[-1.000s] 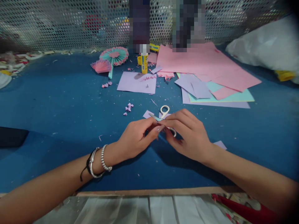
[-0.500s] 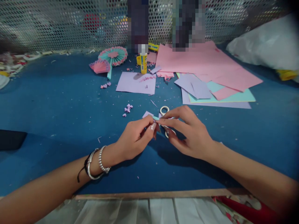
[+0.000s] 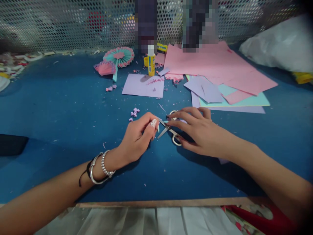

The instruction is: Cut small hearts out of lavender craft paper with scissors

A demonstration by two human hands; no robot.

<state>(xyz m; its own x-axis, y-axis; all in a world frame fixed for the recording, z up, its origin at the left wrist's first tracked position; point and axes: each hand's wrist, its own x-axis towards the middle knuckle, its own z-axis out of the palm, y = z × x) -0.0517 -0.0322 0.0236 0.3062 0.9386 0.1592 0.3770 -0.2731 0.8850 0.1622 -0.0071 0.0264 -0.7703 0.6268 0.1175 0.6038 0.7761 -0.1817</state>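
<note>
White-handled scissors (image 3: 176,139) lie on the blue table with their blades apart. My right hand (image 3: 199,130) is over them, fingers spread, with the thumb at the lower loop and fingertips by the upper loop and pivot. Left of the blades, my left hand (image 3: 140,138) is closed in a pinch; whatever is between its fingers is hidden. Several small lilac paper hearts (image 3: 134,113) lie just beyond that hand. A bit of lilac paper (image 3: 182,120) shows under my right fingers.
Behind are a lilac sheet (image 3: 137,85), a glue stick (image 3: 151,65) standing upright, and a pleated paper rosette (image 3: 119,57). Pink sheets (image 3: 195,60) overlap others at the back right. A dark flat object (image 3: 12,144) lies at the left edge, a white bag (image 3: 271,49) far right.
My hands have come apart. The right has moved right and spread over the scissors, whose blades now show. The left has drawn slightly left, still pinched.
</note>
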